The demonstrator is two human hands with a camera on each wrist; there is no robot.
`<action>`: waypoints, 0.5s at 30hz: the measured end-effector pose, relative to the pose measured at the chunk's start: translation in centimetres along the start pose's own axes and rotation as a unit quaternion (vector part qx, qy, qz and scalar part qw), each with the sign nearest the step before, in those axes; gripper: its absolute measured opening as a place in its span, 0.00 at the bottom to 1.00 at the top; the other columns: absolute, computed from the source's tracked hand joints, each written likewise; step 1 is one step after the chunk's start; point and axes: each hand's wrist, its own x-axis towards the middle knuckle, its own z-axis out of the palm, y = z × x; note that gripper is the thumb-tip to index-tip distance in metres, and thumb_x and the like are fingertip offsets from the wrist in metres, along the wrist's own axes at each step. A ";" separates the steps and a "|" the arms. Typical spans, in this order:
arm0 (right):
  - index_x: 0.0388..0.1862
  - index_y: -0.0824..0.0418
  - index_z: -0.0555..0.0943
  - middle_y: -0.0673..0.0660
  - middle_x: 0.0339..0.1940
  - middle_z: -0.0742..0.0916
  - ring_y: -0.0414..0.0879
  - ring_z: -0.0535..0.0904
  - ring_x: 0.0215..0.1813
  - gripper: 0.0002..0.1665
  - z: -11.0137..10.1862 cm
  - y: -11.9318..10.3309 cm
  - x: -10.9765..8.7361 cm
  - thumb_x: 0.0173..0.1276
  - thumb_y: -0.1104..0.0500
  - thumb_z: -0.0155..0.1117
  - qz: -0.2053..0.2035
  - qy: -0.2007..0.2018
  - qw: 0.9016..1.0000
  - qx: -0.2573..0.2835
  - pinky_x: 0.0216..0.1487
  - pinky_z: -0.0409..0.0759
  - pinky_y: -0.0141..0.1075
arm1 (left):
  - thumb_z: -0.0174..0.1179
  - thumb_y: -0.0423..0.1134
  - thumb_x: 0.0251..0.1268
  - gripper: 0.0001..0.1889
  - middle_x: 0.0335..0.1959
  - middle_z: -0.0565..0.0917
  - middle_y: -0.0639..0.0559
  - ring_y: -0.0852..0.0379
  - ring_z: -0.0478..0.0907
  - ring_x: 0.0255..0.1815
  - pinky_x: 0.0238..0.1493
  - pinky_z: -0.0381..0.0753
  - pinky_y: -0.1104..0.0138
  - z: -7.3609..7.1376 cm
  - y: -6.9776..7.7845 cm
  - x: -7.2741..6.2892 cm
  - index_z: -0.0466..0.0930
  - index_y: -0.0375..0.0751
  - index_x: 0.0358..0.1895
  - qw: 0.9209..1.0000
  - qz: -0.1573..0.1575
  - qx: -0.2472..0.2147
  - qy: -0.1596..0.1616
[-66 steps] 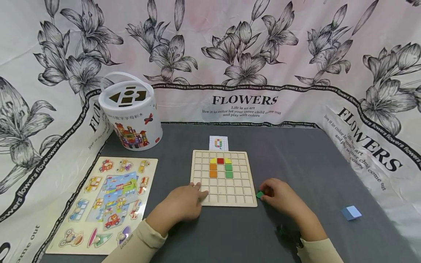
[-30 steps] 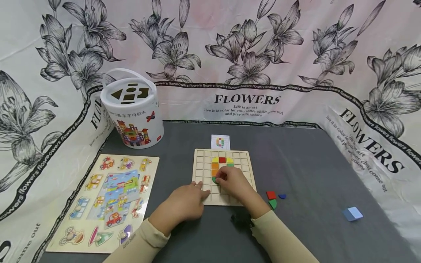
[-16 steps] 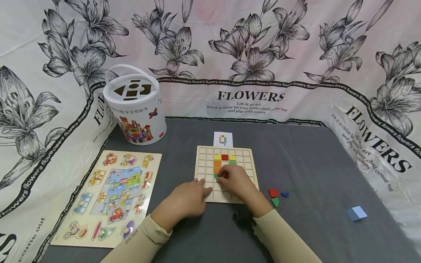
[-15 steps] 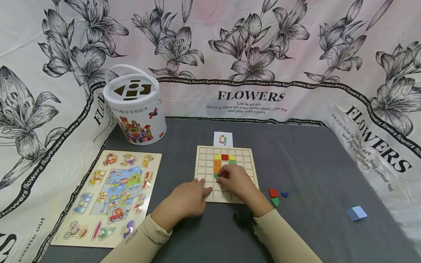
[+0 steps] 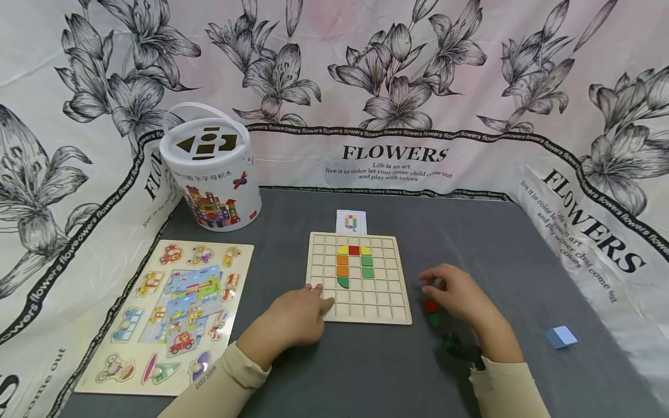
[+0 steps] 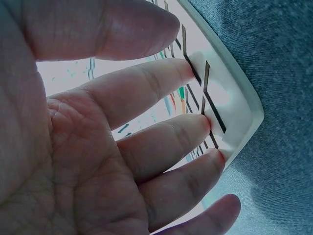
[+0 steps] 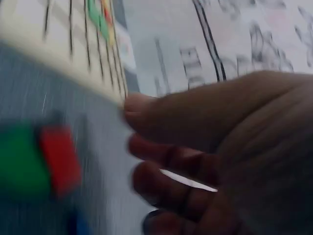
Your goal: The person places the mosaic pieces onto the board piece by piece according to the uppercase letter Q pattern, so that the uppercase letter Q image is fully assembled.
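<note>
My left hand [image 5: 294, 318] rests its fingertips on the lower left edge of a wooden grid board [image 5: 384, 299], fingers extended. Set in the board are yellow corner pieces, a red square [image 5: 353, 251], orange squares [image 5: 342, 265], green squares [image 5: 367, 266] and a green rounded piece [image 5: 342, 282] at lower left. To the board's right hovers my right hand [image 5: 460, 297], loosely bent and holding nothing. Beside its fingers lie a loose red square block [image 5: 430, 306] and a green rounded block [image 5: 434, 320]. A blue piece [image 7: 78, 224] shows blurred in the right wrist view; the hand hides it in the head view.
A pattern card [image 5: 351, 222] lies at the board's far edge. On the left are a vehicle puzzle board [image 5: 117, 296] with picture cards on it and a white lidded bucket [image 5: 216, 186]. A light blue block [image 5: 561, 337] sits at the right.
The right hand brought a green rounded piece to the board's lower left of the pattern, let go of it, then moved back right over the loose blocks. My left hand stayed on the board.
</note>
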 end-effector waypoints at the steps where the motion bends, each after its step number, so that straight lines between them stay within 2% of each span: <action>1: 0.60 0.66 0.88 0.62 0.53 0.88 0.44 0.76 0.36 0.16 -0.2 0.7 -0.5 0.76 0.63 0.72 -0.005 -0.010 1.000 -0.009 0.36 0.77 0.39 | 0.55 0.33 0.76 0.26 0.81 0.75 0.39 0.38 0.70 0.84 0.80 0.73 0.45 -0.1 0.0 0.0 0.83 0.50 0.74 1.000 -0.001 0.001 0.000; 5: 0.58 0.65 0.90 0.61 0.53 0.88 0.42 0.73 0.35 0.17 -0.2 2.4 -1.6 0.73 0.64 0.75 -0.022 -0.023 0.999 -0.036 0.36 0.75 0.38 | 0.56 0.33 0.76 0.26 0.81 0.75 0.38 0.38 0.69 0.84 0.80 0.72 0.44 -0.4 0.1 -0.3 0.83 0.49 0.75 1.000 -0.004 -0.004 0.001; 11: 0.55 0.64 0.91 0.60 0.52 0.89 0.41 0.75 0.38 0.14 0.1 2.8 -2.0 0.72 0.63 0.76 -0.015 -0.021 0.999 -0.040 0.39 0.77 0.41 | 0.57 0.32 0.76 0.26 0.80 0.75 0.38 0.37 0.69 0.84 0.81 0.72 0.44 -0.5 0.1 -0.4 0.83 0.48 0.74 1.000 -0.002 -0.014 0.003; 15: 0.54 0.63 0.91 0.58 0.49 0.88 0.41 0.73 0.35 0.13 0.1 2.9 -2.3 0.72 0.63 0.76 -0.012 -0.018 0.999 -0.038 0.37 0.75 0.38 | 0.57 0.32 0.76 0.26 0.81 0.75 0.37 0.37 0.69 0.84 0.81 0.71 0.44 -0.4 0.4 -0.4 0.83 0.48 0.74 1.000 0.000 -0.020 0.000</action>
